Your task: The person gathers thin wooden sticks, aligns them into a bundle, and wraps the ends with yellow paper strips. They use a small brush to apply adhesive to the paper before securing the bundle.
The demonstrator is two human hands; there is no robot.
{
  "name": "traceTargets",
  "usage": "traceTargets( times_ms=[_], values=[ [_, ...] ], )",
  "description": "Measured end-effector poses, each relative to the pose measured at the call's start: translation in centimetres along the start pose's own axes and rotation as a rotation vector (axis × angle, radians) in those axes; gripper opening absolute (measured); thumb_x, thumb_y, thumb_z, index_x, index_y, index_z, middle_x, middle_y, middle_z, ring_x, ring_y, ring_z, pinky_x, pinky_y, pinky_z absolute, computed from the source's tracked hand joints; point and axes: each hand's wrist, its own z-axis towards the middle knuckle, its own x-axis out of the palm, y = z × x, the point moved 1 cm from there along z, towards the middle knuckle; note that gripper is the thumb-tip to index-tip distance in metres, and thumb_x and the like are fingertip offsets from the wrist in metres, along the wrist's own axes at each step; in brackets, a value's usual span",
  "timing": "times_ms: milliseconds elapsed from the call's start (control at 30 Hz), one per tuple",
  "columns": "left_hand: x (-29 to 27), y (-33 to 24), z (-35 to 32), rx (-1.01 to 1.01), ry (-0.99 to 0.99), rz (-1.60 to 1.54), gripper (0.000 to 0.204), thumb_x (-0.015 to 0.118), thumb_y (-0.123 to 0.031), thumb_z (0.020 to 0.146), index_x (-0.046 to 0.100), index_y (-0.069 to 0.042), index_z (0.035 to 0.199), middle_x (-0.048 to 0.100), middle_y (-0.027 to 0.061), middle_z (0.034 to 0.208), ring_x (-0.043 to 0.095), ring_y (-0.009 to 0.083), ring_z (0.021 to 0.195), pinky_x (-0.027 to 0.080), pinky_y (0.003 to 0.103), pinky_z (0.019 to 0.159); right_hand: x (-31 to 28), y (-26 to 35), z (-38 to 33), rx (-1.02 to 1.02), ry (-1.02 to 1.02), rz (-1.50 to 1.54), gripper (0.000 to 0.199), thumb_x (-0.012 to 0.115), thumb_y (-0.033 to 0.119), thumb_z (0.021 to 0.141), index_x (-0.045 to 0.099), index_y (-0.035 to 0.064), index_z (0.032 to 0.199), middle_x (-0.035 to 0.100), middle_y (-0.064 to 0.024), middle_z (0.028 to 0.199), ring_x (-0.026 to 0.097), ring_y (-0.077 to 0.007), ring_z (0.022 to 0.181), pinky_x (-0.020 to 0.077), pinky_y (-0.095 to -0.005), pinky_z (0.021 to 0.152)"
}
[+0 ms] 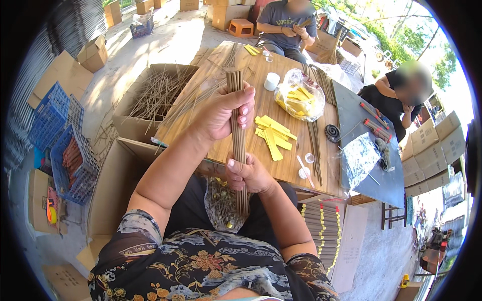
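Note:
A thick bundle of thin brown sticks, like incense sticks (237,135), stands upright in front of me over the near edge of the wooden table. My left hand (228,109) wraps round its upper part, thumb across the front. Lower down, my right hand (248,173) closes round the same bundle, thumb up. Just right of the bundle, several yellow paper strips (273,136) lie in a loose pile on the wooden table (256,100). Beneath my hands, a clear plastic bag (221,200) with small bits in it rests in my lap.
A cardboard box of loose sticks (160,95) stands left of the table. A bag of yellow strips (299,98), a white cup (271,81) and a small white pot (304,172) sit on it. Finished bundles (321,231) are stacked low right. Two people sit beyond the table.

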Motion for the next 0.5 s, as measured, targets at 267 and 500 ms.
traceTargets(
  times_ms=[267,500],
  values=[
    [1.5,-0.2,-1.4,0.005,0.056,-0.063,0.031,0.052,-0.034,0.087,0.039,-0.014,0.066,0.038,-0.0055,0.05,0.037,0.0049,0.038,0.035,0.02,0.038,3.2,0.8,-2.2,0.093,-0.105,-0.068,0.023,0.058,0.025,0.085,0.044,0.0087,0.075,0.041,0.0023,0.053,0.038,-0.0069,0.039,0.0318,-0.0198,0.035],
    [2.1,1.0,-1.9,-0.035,-0.433,0.186,0.028,0.055,-0.032,0.086,0.044,-0.012,0.069,0.041,-0.0034,0.051,0.04,0.0068,0.039,0.035,0.02,0.038,3.9,1.2,-1.3,0.016,-0.42,-0.396,0.026,0.055,0.021,0.085,0.044,0.0072,0.066,0.04,0.0006,0.051,0.039,-0.0098,0.038,0.0316,-0.0227,0.036]
  ],
)
